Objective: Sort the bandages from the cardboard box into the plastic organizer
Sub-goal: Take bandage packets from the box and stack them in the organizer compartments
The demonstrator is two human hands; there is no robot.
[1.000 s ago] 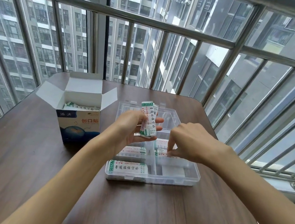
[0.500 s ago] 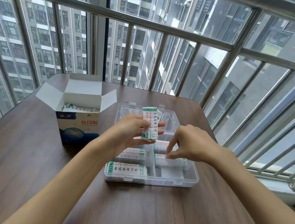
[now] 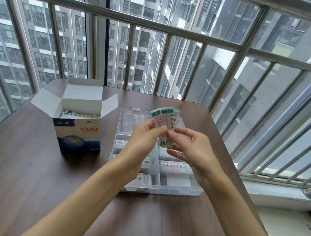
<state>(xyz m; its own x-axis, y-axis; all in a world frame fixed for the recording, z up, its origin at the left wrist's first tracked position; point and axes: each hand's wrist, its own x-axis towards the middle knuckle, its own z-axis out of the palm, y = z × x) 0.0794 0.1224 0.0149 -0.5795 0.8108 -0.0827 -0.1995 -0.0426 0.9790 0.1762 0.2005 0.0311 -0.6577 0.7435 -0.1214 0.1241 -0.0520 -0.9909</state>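
Separating one strip cleanly is advised: left hand (image 3: 143, 136) grips the bandages (image 3: 165, 123), right hand (image 3: 193, 146) pinches them above the organizer (image 3: 179, 191).

There is only one view, so no part of the scene is shared with another camera. It is worn on the person's head and looks forward and down on the wooden table (image 3: 18, 167) from above its near edge. The wide lens bends the window railing (image 3: 114, 15) behind the table's far edge. The camera is near: both forearms enter from the bottom, and the plastic organizer (image 3: 179, 191) lies at the centre of the table.
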